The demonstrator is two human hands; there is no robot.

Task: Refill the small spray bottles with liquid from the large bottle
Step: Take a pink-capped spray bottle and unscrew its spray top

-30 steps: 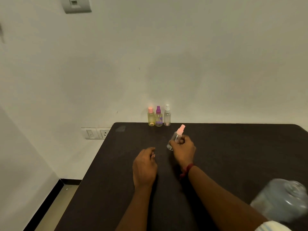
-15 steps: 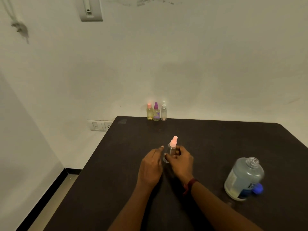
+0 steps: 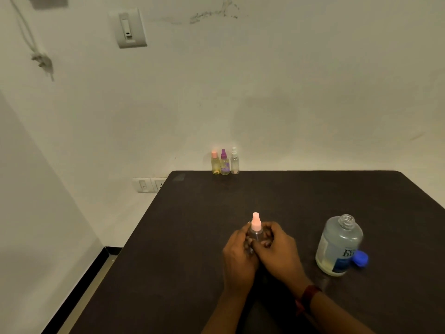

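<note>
A small clear spray bottle with a pink top (image 3: 255, 224) stands upright in the middle of the dark table (image 3: 192, 237). My left hand (image 3: 238, 256) and my right hand (image 3: 277, 249) both wrap around its body, hiding most of it. To the right stands the large clear bottle (image 3: 338, 247), uncapped, with pale liquid low inside. Its blue cap (image 3: 360, 258) lies right beside it. Three small spray bottles stand in a row at the far table edge: a pink-topped one (image 3: 215, 163), a purple-topped one (image 3: 224, 163) and a white-topped one (image 3: 234, 162).
A white wall rises behind the table, with a switch plate (image 3: 130, 28) high up and sockets (image 3: 149, 185) by the table's left corner. The table's left edge drops to the floor (image 3: 91, 292).
My left hand has closed in from the left and now grips the pink-topped bottle together with my right hand. The view has tilted, bringing the large bottle fully into sight.
</note>
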